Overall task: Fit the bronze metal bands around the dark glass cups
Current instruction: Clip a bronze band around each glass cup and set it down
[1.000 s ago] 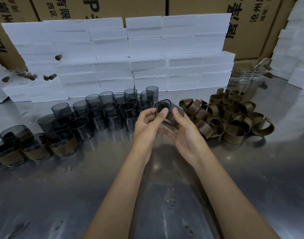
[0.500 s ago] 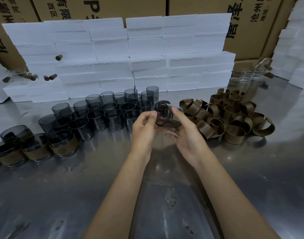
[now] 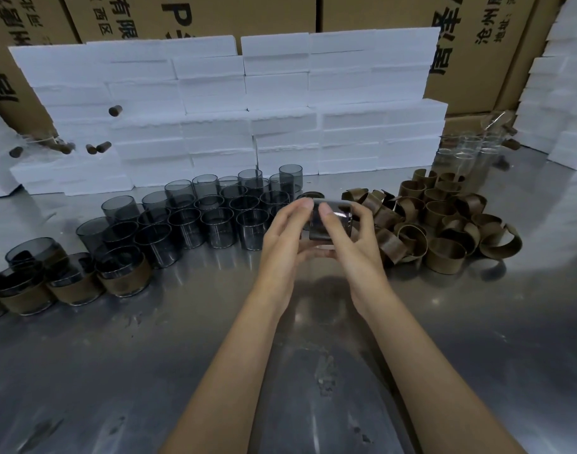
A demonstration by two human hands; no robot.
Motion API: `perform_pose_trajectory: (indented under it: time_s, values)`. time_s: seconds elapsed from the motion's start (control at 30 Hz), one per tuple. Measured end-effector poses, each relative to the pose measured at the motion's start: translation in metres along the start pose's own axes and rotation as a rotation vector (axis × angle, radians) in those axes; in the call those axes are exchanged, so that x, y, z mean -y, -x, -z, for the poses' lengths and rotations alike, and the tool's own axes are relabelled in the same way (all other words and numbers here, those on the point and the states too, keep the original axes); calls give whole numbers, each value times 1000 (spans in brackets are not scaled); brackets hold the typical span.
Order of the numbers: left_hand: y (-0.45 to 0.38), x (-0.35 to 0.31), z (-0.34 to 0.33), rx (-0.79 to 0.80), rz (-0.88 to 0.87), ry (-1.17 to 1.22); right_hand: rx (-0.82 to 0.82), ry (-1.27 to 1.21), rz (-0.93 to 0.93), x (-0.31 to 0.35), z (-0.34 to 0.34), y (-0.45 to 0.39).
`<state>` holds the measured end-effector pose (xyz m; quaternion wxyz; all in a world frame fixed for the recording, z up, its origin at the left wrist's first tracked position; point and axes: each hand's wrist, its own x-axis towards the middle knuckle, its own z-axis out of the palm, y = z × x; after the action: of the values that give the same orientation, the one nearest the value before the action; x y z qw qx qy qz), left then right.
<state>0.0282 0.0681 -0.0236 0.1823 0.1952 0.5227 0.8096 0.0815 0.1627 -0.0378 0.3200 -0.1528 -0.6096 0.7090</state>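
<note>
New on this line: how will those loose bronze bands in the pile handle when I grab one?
The bronze bands are open, split strips, so they probably flex and spring. They look thin, likely light. Tangled in the pile, one may drag its neighbours along.

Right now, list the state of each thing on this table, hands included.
Held cup: lifted off the table, tipped on its side, gripped by both hands.
Left hand: fingers curled round the cup.
Right hand: fingers curled round the cup.
Bare cups: upright, unbanded, clustered.
Banded cups: upright, bands fitted, in a row at left.
Loose bands: heaped at right, unfitted.
Clear glasses: upright behind the bands.
</note>
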Motion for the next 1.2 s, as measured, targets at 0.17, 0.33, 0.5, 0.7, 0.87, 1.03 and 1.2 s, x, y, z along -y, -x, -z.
perform_pose_trajectory:
  time_s: [0.17, 0.33, 0.5, 0.7, 0.87, 1.03, 1.2]
  values:
    - [-1, 1, 2, -8, 30, 35, -9, 75, 56, 1, -1, 1]
    - [-3, 2, 5, 0, 67, 136, 17, 131, 78, 1, -3, 2]
    - [0, 3, 2, 47, 102, 129, -11, 286, 146, 0, -1, 5]
    - [0, 4, 3, 21, 124, 180, -76, 513, 329, 9, 13, 0]
    - [0, 7, 6, 22, 168, 189, -385, 1198, 149, 13, 44, -8]
    - [0, 7, 9, 25, 182, 191, -382, 1236, 58, 13, 55, -9]
    - [1, 5, 8, 8, 185, 199, -518, 929, 257, 18, 49, -9]
